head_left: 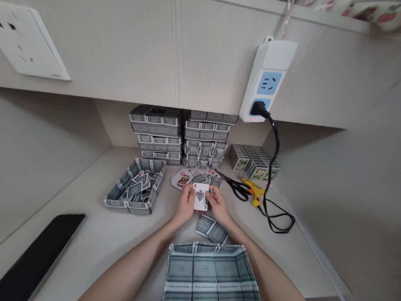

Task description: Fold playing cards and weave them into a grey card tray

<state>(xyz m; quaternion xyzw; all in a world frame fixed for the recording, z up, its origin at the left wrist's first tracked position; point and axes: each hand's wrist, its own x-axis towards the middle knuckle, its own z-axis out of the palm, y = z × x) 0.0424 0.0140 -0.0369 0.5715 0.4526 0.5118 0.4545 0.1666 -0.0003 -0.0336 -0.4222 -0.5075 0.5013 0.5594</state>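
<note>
My left hand and my right hand pinch the two sides of an ace of spades playing card, held face up above the desk. Just beyond the card lies a loose spread of playing cards. Beneath my wrists sit folded card pieces with grey patterned backs. Nearest to me is an empty tray woven from cards. A second woven tray at the left holds several folded cards.
Stacks of woven card trays stand against the back wall, with packs of card boxes to the right. Black scissors, a yellow glue gun and its black cable lie right of my hands. A dark tablet rests at the left.
</note>
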